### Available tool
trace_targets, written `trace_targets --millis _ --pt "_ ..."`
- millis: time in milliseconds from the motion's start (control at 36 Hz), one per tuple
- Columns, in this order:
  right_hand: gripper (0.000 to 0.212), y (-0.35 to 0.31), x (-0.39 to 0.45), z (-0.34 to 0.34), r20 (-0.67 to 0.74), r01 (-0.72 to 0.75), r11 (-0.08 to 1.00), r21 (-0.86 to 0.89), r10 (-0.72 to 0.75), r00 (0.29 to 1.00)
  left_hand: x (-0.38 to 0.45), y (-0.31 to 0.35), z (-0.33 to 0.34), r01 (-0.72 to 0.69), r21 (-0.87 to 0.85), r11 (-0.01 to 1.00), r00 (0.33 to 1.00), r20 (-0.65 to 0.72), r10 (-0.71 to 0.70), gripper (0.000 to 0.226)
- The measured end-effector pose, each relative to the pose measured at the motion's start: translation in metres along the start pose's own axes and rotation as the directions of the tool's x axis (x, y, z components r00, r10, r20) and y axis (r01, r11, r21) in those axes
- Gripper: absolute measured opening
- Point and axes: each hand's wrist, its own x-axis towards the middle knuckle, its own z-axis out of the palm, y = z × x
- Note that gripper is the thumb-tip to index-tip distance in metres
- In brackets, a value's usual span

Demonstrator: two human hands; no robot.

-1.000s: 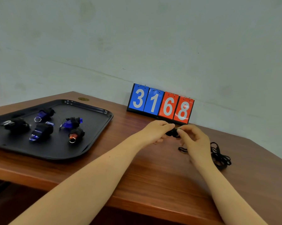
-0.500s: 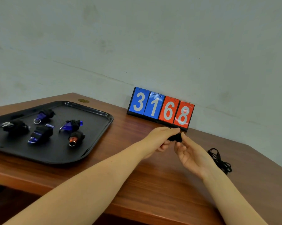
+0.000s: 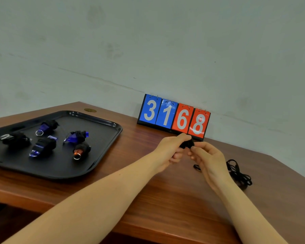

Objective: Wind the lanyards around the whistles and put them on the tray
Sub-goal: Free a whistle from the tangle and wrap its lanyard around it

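Note:
My left hand (image 3: 171, 150) pinches a small black whistle (image 3: 187, 144) wrapped in black cord, held above the table in front of the scoreboard. My right hand (image 3: 209, 160) is closed on the whistle's black lanyard (image 3: 197, 167), a short end of which shows below the fingers. On the black tray (image 3: 99, 155) at the left lie several wound whistles, among them a blue one (image 3: 76, 136) and an orange one (image 3: 80, 150). A loose black lanyard (image 3: 238, 174) lies on the table to the right of my right hand.
A flip scoreboard (image 3: 173, 116) reading 3168 stands against the wall behind my hands. The wooden table (image 3: 148, 199) has its front edge close to me, and its right corner is cut at an angle.
My right hand has gone from open-palmed under the whistle to closed on the lanyard beside it. My left hand has kept its pinch on the whistle.

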Motion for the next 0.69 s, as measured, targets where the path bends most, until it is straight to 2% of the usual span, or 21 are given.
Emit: trace_targets --millis 83,222,417,472,528,611,694 --pt "0.009 0.004 0.002 0.000 -0.041 0.104 0.973 -0.204 -0.114 0.993 0.000 -0.001 0.003 0.012 0.000 1.000 1.000 0.012 -0.012 0.020" --pt "0.019 0.006 0.002 0.000 -0.097 0.227 0.908 -0.353 -0.276 0.956 -0.002 0.000 0.008 0.026 0.003 1.000 1.000 0.005 -0.026 0.023" --pt "0.014 0.006 0.002 0.001 0.003 0.176 0.957 -0.231 -0.180 0.984 -0.001 0.003 0.002 0.014 -0.063 0.998 0.999 0.044 -0.011 0.028" --pt "0.016 0.005 0.002 0.002 0.008 0.164 0.963 -0.212 -0.166 0.986 0.000 0.002 0.003 -0.020 0.027 0.999 0.999 0.031 0.019 0.028" --pt "0.015 0.004 0.003 0.001 -0.010 0.145 0.966 -0.213 -0.151 0.989 0.000 0.003 0.008 -0.044 0.205 0.978 0.998 -0.028 0.051 0.034" --pt "0.014 0.005 0.002 0.001 -0.040 0.088 0.985 -0.149 -0.095 0.995 -0.001 0.002 0.013 -0.045 0.473 0.880 0.994 -0.070 0.089 0.038" --pt "0.016 0.005 0.003 0.000 -0.042 0.025 0.998 -0.049 -0.027 0.999 -0.003 0.000 0.014 -0.104 0.481 0.870 0.990 -0.036 0.138 0.028"
